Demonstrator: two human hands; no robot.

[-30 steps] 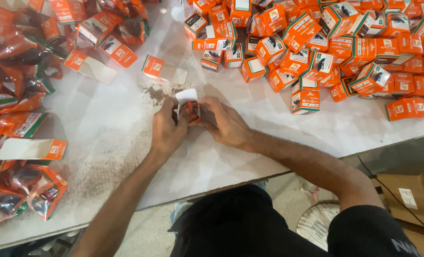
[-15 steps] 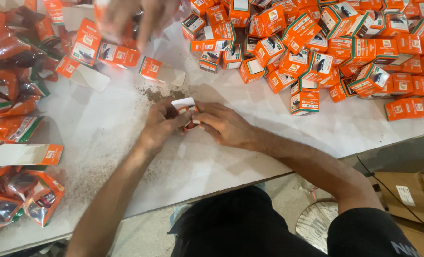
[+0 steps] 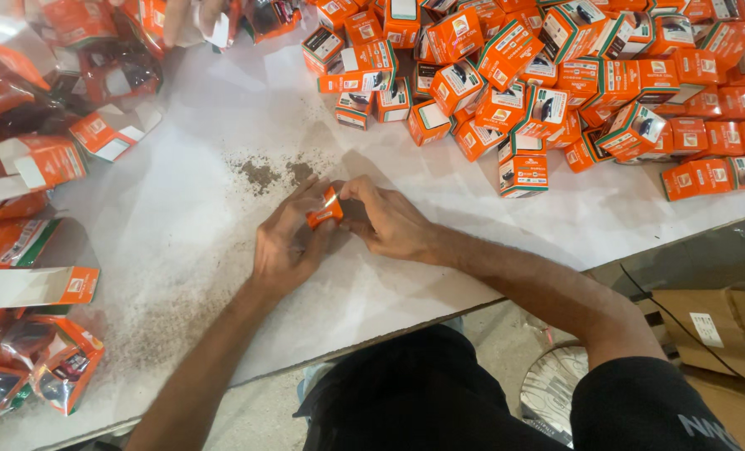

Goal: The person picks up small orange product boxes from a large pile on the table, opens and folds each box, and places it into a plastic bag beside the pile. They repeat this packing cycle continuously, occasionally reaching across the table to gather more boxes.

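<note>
A small orange carton (image 3: 325, 209) sits between both my hands above the white table (image 3: 180, 217). My left hand (image 3: 287, 242) cups it from the left and below, fingers wrapped around its lower end. My right hand (image 3: 389, 219) pinches its upper right side with fingers curled. Most of the carton is hidden by my fingers; only an orange face with a white edge shows. A patch of dark brown powder (image 3: 272, 173) lies on the table just beyond my left hand.
A big heap of closed orange cartons (image 3: 556, 83) covers the back right. Open flat cartons (image 3: 34, 286) and shiny orange pouches (image 3: 55, 372) lie along the left edge. Another person's hand (image 3: 190, 18) reaches in at the top. Brown cardboard boxes (image 3: 715, 326) stand on the floor, lower right.
The carton has turned in my hands: its white flap showed before, an orange face shows now. The other person's hand has drawn back to the top edge, and loose cartons near it are gone.
</note>
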